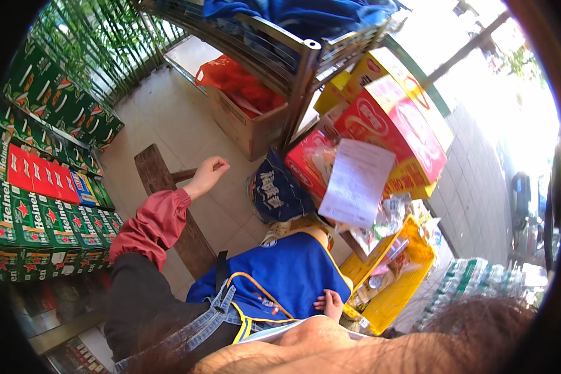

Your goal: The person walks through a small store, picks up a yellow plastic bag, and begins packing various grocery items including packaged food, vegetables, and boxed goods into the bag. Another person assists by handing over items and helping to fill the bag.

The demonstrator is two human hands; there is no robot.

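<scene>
My left hand (209, 175), below a dark red oversleeve (152, 229), is held out over a wooden bench (187, 233) and the tiled floor. Its fingers are curled together and no object shows in them. My right hand (331, 304) rests on the blue apron (280, 266) with yellow trim over my lap, its fingers slightly apart and holding nothing visible. Right of the lap stands a yellow plastic crate (392, 290) with packaged goods. A white printed sheet (357, 182) lies on the packages beyond my knees, beside a dark blue printed bag (278, 189).
Green beer cartons (51, 224) are stacked at the left. Ahead, a metal rack (304, 70) bears blue cloth (304, 16), with a cardboard box (243, 121) holding a red plastic bag beneath it. Red and yellow cartons (392, 126) stand at its right. Wrapped bottles (472, 280) are at the lower right.
</scene>
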